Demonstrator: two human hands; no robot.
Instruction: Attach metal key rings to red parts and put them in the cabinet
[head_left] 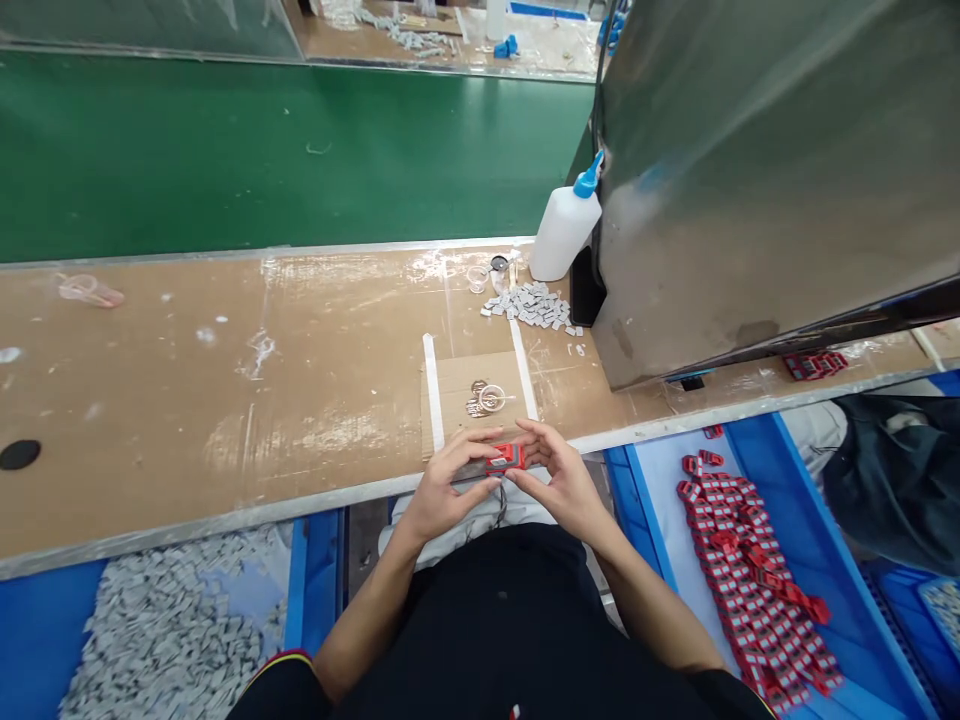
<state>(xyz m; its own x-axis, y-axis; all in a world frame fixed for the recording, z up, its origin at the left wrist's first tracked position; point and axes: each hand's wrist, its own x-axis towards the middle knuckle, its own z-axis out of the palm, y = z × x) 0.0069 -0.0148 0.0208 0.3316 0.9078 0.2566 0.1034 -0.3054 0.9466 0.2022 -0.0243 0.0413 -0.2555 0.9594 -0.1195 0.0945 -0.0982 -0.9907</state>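
Observation:
A small red piece with grey on it, which looks like a toy car, is held between my two hands above the table's front edge. My left hand has its thumb and fingers closed on the left end. From the other side, my right hand grips the right end with thumb and fingertips. Just beyond the hands, a small clear cup with a thin stick in it stands on a taped cardboard pad. Brown smears lie beside the cup.
Loose grey pieces lie near a white squeeze bottle and a large metal housing. A blue bin of red toy cars stands low right; grey pieces fill another, low left. A green belt runs behind.

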